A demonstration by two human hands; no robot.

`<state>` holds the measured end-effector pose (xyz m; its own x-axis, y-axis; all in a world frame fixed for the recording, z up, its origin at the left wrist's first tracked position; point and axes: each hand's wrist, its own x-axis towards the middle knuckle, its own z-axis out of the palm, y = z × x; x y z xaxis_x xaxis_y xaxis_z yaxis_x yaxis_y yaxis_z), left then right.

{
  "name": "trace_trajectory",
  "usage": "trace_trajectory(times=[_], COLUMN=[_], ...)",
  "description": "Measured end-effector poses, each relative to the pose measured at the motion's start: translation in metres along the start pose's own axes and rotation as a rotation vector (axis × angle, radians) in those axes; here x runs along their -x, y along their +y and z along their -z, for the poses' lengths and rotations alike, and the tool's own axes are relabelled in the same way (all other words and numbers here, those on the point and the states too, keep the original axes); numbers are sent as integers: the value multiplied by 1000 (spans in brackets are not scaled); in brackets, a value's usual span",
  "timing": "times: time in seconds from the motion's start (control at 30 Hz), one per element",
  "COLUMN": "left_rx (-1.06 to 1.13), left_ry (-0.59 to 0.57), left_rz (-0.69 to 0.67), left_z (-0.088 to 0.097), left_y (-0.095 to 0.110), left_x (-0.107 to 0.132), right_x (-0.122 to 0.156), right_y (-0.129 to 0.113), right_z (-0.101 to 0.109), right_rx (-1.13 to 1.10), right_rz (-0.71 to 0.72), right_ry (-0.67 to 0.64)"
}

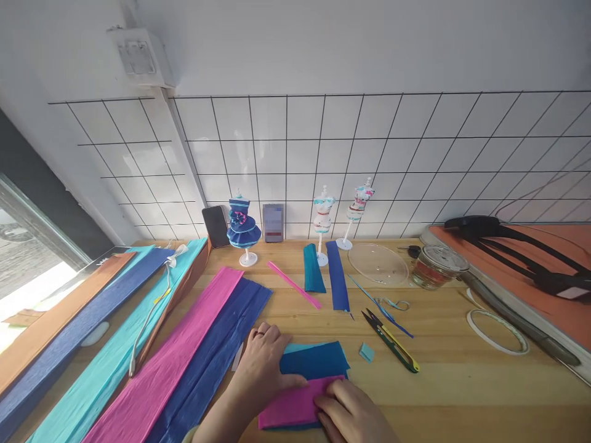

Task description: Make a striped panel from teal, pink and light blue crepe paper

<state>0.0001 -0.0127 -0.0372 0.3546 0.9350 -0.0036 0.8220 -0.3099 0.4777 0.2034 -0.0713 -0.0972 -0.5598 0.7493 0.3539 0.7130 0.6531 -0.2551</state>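
My left hand (265, 363) lies on the table with its thumb stretched apart from the fingers, the thumb resting on a folded pink piece of crepe paper (290, 409). At that piece's right end, my right hand (348, 409) has bent fingers closed on the edge. Under the pink piece is a teal crepe paper piece (318, 360), with a lighter turquoise edge showing behind it. A small turquoise scrap (366, 352) and yellow-green thread snips (392, 341) lie to the right of my hands.
Long pink (170, 347) and dark blue crepe strips (207, 363) cover the left side. Small dress forms stand at the back, one in a blue dress (244, 231). A phone (273, 223) leans on the tiles. A glass jar (436, 267) and tape roll (496, 332) are at right.
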Motion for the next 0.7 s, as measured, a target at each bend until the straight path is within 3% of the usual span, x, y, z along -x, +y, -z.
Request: trace_trajectory(times=[0.17, 0.3, 0.4, 0.57, 0.7], left_rx=[-61, -40, 19, 124, 92], left_ry=[-75, -174, -233, -295, -295], left_rz=[14, 45, 107, 115, 87], left_z=[-2, 0, 2, 2, 2], left_y=[3, 13, 19, 23, 24], left_x=[0, 2, 4, 3, 2], right_x=[-3, -2, 0, 0, -2], right_y=[8, 20, 24, 20, 16], right_z=[23, 28, 29, 28, 30], right_rx=[-163, -246, -327, -423, -517], right_rz=[-182, -457, -617, -659, -712], right_ry=[35, 115, 77, -9, 1])
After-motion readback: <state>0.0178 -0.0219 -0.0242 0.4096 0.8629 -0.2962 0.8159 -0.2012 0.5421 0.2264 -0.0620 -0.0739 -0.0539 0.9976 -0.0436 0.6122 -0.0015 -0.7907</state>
